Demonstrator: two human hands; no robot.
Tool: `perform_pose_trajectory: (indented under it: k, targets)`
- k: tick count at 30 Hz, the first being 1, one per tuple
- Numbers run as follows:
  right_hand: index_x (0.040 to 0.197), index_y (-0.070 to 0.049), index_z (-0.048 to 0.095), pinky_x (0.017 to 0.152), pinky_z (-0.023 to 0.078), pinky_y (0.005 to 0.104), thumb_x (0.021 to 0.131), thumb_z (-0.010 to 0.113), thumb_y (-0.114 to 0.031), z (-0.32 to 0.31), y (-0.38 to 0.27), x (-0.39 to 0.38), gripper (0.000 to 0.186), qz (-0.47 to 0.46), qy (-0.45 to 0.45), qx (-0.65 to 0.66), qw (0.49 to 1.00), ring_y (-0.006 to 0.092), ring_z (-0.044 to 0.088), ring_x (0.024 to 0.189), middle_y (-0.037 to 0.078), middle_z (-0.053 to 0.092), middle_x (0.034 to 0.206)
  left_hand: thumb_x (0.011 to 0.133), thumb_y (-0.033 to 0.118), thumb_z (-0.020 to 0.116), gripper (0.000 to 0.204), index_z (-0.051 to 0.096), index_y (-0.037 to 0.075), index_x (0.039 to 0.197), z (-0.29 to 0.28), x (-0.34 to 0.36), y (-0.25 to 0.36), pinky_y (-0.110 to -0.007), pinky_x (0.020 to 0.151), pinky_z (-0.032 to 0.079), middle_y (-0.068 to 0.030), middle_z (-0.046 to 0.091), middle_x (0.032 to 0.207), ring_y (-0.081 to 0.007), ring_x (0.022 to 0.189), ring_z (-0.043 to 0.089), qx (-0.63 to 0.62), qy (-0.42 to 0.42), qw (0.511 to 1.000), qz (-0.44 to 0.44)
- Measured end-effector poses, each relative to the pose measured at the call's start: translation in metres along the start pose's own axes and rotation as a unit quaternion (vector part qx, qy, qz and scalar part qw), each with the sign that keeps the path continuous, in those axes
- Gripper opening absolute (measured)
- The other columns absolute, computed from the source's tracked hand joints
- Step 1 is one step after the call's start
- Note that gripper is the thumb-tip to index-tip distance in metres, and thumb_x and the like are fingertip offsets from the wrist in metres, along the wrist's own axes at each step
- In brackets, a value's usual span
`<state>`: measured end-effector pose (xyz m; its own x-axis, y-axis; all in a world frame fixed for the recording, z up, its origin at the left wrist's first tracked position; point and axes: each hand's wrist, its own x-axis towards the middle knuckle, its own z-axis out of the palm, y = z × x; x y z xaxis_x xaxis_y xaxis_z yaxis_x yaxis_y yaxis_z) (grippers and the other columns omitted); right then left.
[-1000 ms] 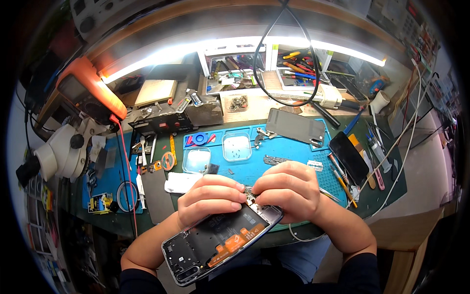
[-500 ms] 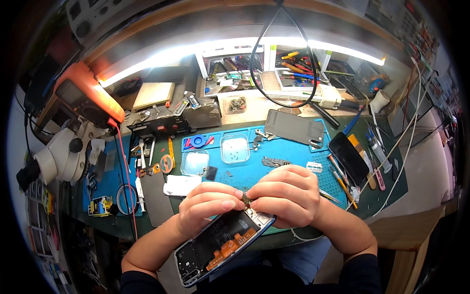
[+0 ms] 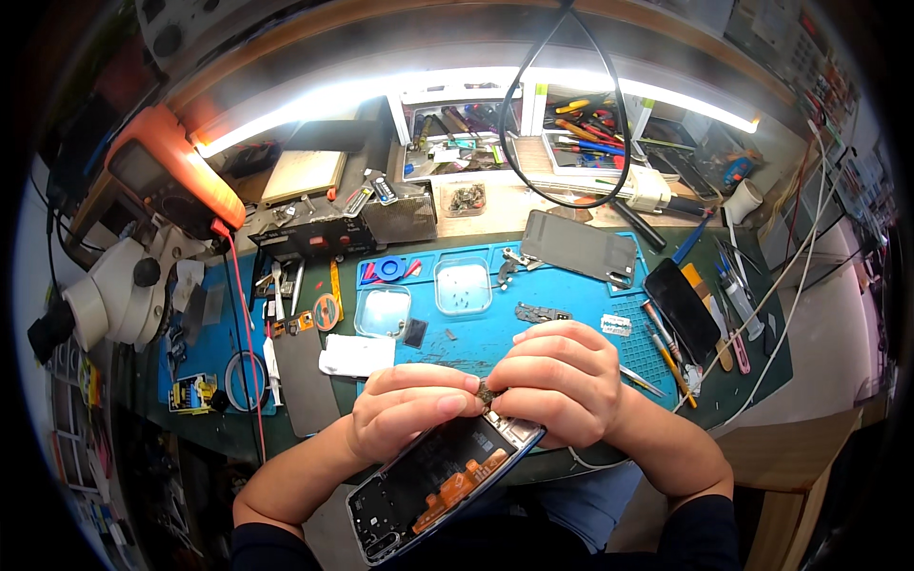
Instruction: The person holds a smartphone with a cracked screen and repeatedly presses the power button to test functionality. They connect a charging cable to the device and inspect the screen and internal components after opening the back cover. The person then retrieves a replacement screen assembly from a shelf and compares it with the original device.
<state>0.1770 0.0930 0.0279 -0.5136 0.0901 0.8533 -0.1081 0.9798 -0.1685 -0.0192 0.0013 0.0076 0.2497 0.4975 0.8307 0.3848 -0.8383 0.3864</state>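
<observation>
An opened smartphone [image 3: 440, 468] is tilted in front of me over the near edge of the bench, its black battery and an orange flex cable [image 3: 459, 490] exposed. At its upper end, a small greenish-brown board piece [image 3: 486, 394] shows between my fingertips. My left hand [image 3: 411, 404] is closed, thumb and fingertips pinching at that piece. Curled round the phone's upper right end, my right hand [image 3: 564, 376] has its fingertips at the same piece. The palm-side grip of both hands is hidden.
Beyond my hands lies a blue work mat [image 3: 476, 338] with clear plastic trays [image 3: 463, 286], a dark phone panel [image 3: 579, 249] and a white pad [image 3: 356, 356]. A black phone [image 3: 682, 309] and tools lie right. A microscope [image 3: 114, 285] and orange multimeter [image 3: 176, 176] stand left. A black cable loop [image 3: 624, 114] hangs ahead.
The view has shifted slightly. Both hands stay at the phone's upper end, fingertips pinching the small board piece; the phone is tilted a little more steeply.
</observation>
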Motion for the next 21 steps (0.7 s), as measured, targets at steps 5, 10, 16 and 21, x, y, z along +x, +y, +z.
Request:
perform_pose_trajectory:
  k: [5,10,16,21]
  targets:
    - [0.089,-0.009,0.06,0.075,0.055,0.0322,0.076,0.068,-0.011,0.0013,0.0013,-0.0013,0.015,0.007,0.003,-0.003,1.0,0.0182,0.065,0.075,0.003,0.067,0.087,0.076,0.003,0.075,0.041,0.057,-0.003,0.113,-0.0072,0.0025,0.0035,-0.034,0.081,0.057,-0.0136,0.07,0.101,-0.0273,0.098,0.067,0.019,-0.05,0.998,-0.034]
    - [0.091,-0.008,0.061,0.076,0.055,0.0336,0.077,0.068,-0.01,0.0025,0.0033,-0.0015,0.016,0.016,0.014,0.012,1.0,0.0192,0.066,0.076,0.004,0.068,0.089,0.076,0.002,0.074,0.04,0.058,-0.003,0.112,-0.0026,0.0017,0.0018,-0.035,0.082,0.057,-0.0138,0.07,0.102,-0.0279,0.098,0.067,0.007,-0.008,1.0,-0.026]
    - [0.092,-0.008,0.062,0.077,0.054,0.0353,0.076,0.07,-0.01,0.0019,0.0041,-0.0005,0.018,0.022,0.021,0.007,0.999,0.0202,0.066,0.078,0.004,0.069,0.09,0.076,0.002,0.074,0.041,0.057,-0.003,0.113,-0.0004,-0.0006,-0.0027,-0.035,0.081,0.057,-0.0136,0.07,0.104,-0.0286,0.099,0.066,0.01,0.015,1.0,0.01]
    - [0.094,-0.009,0.063,0.081,0.053,0.0372,0.075,0.071,-0.01,-0.003,0.0103,0.0019,0.021,0.032,-0.005,-0.005,0.999,0.0205,0.065,0.082,0.004,0.069,0.093,0.076,0.002,0.074,0.042,0.057,-0.004,0.114,-0.005,0.0023,-0.0044,-0.035,0.081,0.058,-0.0142,0.069,0.105,-0.0284,0.1,0.066,0.05,0.005,0.998,0.041]
